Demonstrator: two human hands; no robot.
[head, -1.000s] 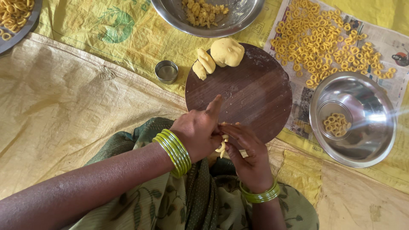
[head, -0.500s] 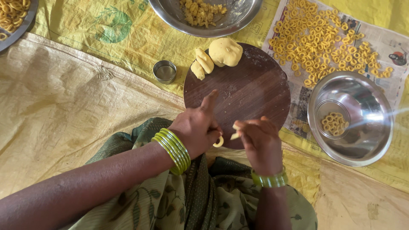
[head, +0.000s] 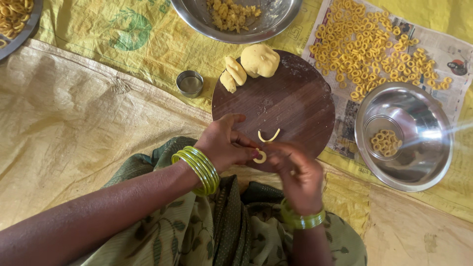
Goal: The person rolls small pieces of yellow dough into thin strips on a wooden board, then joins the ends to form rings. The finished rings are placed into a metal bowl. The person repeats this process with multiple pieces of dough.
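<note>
Round wooden board [head: 290, 106], fingers [head: 249, 148] pinching dough ring [head: 259, 157]

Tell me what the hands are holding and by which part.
A small curved dough strip is pinched between the fingertips of the left hand and right hand, apparently at its ends. Another curved strip lies free on the round wooden board.

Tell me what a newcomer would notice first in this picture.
At the centre, the left hand and right hand pinch a small dough ring over a round wooden board. A curved dough strip lies on the board. At upper right, many yellow dough rings cover a newspaper.
</note>
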